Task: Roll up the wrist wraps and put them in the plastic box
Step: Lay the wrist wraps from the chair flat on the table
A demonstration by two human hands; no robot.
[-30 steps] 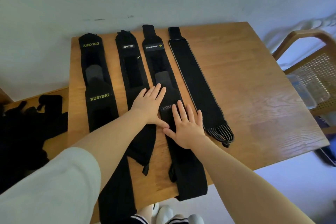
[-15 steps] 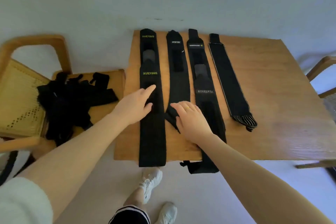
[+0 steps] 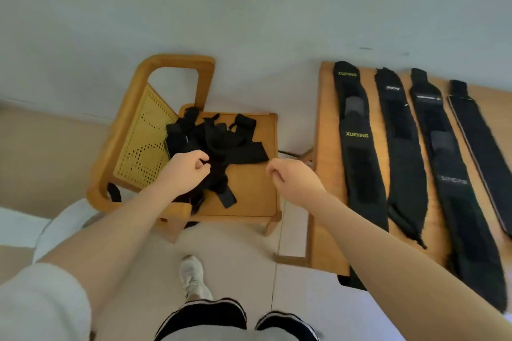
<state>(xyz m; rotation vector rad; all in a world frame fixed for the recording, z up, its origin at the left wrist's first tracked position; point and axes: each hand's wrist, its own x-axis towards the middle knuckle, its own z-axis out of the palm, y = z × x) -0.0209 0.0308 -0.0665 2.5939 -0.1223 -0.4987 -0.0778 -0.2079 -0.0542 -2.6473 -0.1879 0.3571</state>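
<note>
Now left hand [image 3: 185, 171] pinches tangled wraps [image 3: 219, 144]; right hand [image 3: 293, 177] curled.

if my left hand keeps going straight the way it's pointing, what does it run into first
Most likely the pile of wraps on the chair. The left hand points up and right with its fingers curled at the pile's edge; whether they already touch it is unclear.

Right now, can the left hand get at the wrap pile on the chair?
Probably yes. The left hand is already at the pile of wraps on the chair, nothing covering it; whether it grips yet is unclear.
</note>
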